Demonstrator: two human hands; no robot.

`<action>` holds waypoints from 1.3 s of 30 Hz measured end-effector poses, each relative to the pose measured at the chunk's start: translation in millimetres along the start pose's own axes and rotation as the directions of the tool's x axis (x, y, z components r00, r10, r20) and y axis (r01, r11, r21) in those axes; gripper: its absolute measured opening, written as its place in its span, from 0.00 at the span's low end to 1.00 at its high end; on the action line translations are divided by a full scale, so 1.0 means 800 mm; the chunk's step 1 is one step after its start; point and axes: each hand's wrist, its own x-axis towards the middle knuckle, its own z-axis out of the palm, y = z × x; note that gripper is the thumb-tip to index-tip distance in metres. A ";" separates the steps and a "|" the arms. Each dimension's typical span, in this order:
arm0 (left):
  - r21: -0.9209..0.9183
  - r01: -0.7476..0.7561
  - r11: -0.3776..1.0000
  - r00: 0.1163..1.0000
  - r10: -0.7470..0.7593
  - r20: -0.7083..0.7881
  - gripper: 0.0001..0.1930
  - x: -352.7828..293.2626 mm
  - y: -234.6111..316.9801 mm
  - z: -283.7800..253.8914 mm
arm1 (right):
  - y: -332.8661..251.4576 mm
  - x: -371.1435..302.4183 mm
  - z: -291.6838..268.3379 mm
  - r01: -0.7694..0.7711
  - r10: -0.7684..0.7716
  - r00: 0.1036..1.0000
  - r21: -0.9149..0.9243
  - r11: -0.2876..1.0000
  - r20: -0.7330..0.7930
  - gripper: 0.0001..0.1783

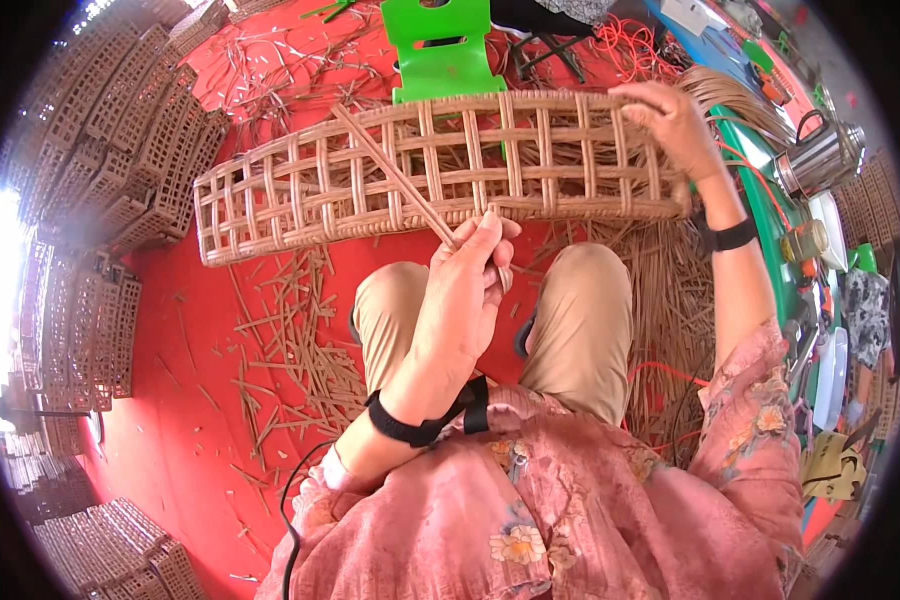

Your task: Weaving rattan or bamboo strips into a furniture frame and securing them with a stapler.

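Observation:
A long brown woven basket (548, 187) with an open lattice stretches across above my knees, its right end nearer my right hand. My left hand (467, 285) is closed around a flat brown wicker strip (392, 172), just below the basket's near edge. That strip slants up to the left across the lattice, and a short bent piece shows at my fingers. At the basket's far right corner, my right hand (678, 128) curls its fingers over the rim. The basket's inside is partly hidden behind the lattice.
Stacks of similar baskets (120, 130) line the left side. Cut strip ends (305, 370) litter the red floor (170, 440). A green chair (440, 55) stands beyond the basket. At right, a green-edged table (760, 215) carries a metal kettle (820, 158) and a jar (805, 240). Long strips (670, 300) lie near my right knee.

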 end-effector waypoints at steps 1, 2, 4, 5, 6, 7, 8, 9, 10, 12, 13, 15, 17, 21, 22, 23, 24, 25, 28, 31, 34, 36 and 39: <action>-0.006 0.009 1.000 1.000 -0.009 -0.007 0.11 -0.009 0.000 0.002 | -0.004 0.001 -0.009 -0.041 0.039 0.999 0.091 0.995 0.022 0.15; 0.016 -0.005 1.000 1.000 0.005 0.011 0.11 -0.017 0.001 0.003 | -0.006 0.004 -0.019 -0.014 0.012 0.999 0.048 0.999 0.030 0.15; 0.057 -0.080 0.995 0.993 0.074 0.095 0.11 -0.026 0.000 0.004 | -0.005 0.009 -0.032 0.042 -0.044 0.998 0.043 0.998 0.054 0.16; 0.080 -0.016 0.997 0.999 0.014 0.032 0.11 -0.025 -0.002 0.005 | -0.003 0.008 -0.033 0.007 -0.008 0.997 0.019 1.000 0.079 0.16; 0.084 -0.016 0.996 0.999 0.012 0.040 0.11 -0.022 -0.006 0.006 | 0.000 0.004 -0.033 -0.037 0.033 0.994 0.035 0.999 0.100 0.16; 0.087 -0.018 0.996 0.999 0.014 0.051 0.11 -0.017 -0.010 0.008 | 0.004 0.000 -0.032 -0.081 0.075 0.990 0.051 0.995 0.121 0.16; 0.132 0.018 0.991 1.000 -0.017 -0.003 0.11 -0.010 -0.016 0.009 | 0.009 -0.008 -0.030 -0.065 0.060 0.994 0.057 0.996 0.090 0.17; 0.122 0.003 0.993 1.000 -0.007 0.028 0.11 -0.002 -0.023 0.011 | 0.014 -0.015 -0.026 -0.069 0.064 0.994 0.053 0.996 0.091 0.17; 0.168 0.001 0.986 1.000 -0.006 0.026 0.12 0.005 -0.030 0.012 | 0.019 -0.024 -0.022 -0.190 0.179 0.979 0.104 0.976 0.101 0.17; 0.235 0.067 0.970 0.998 -0.065 -0.017 0.13 0.018 -0.043 0.013 | 0.031 -0.039 -0.021 -0.341 0.333 0.938 0.088 0.936 0.096 0.16; 0.222 0.025 0.975 1.000 -0.029 0.012 0.13 0.024 -0.049 0.013 | 0.039 -0.039 -0.020 -0.278 0.269 0.959 0.125 0.952 0.085 0.16; 0.276 -0.061 0.959 0.997 0.071 -0.028 0.14 0.033 -0.057 0.012 | 0.053 -0.038 -0.016 -0.119 0.115 0.993 0.125 0.985 0.040 0.16; 0.332 -0.099 0.938 0.992 0.118 -0.035 0.15 0.046 -0.063 0.012 | 0.067 -0.028 -0.012 -0.144 0.142 0.990 0.121 0.982 0.028 0.16; 0.409 -0.352 0.842 0.928 0.370 0.036 0.15 0.087 -0.071 0.017 | 0.088 -0.003 -0.008 -0.149 0.143 0.989 0.172 0.974 0.047 0.16; 0.426 -0.414 0.804 0.898 0.437 0.048 0.15 0.097 -0.071 0.017 | 0.090 0.003 -0.007 -0.183 0.169 0.982 0.190 0.965 0.086 0.16; 0.447 -0.472 0.760 0.866 0.494 0.074 0.15 0.104 -0.072 0.017 | 0.092 0.011 -0.007 -0.262 0.241 0.962 0.182 0.948 0.127 0.16; 0.485 -0.436 0.758 0.879 0.475 0.049 0.14 0.109 -0.070 0.014 | 0.092 0.017 -0.008 -0.291 0.277 0.948 0.073 0.954 0.156 0.18; 0.445 -0.466 0.764 0.864 0.502 0.043 0.14 0.109 -0.072 0.014 | 0.091 0.018 -0.006 -0.181 0.172 0.981 0.113 0.977 0.088 0.19; 0.520 -0.420 0.744 0.865 0.501 -0.018 0.11 0.102 -0.072 0.006 | 0.089 -0.009 -0.006 -0.169 0.279 0.939 0.439 0.883 -0.200 0.30; 0.488 -0.383 0.784 0.879 0.473 -0.070 0.12 0.084 -0.077 0.005 | 0.098 -0.094 -0.035 -0.292 0.321 0.813 0.138 0.946 -0.486 0.33; 0.408 -0.358 0.840 0.917 0.399 -0.017 0.13 0.076 -0.081 0.004 | 0.130 -0.187 -0.074 -0.656 0.401 0.663 -0.232 0.718 -0.633 0.31; 0.413 -0.344 0.843 0.922 0.387 -0.022 0.13 0.076 -0.083 -0.002 | 0.153 -0.254 -0.115 -0.815 0.450 0.578 -0.447 0.369 -0.681 0.31; 0.243 -0.324 0.914 0.925 0.360 -0.120 0.03 0.078 -0.091 -0.011 | 0.198 -0.352 -0.165 -0.826 0.608 0.450 -0.564 0.005 -0.654 0.20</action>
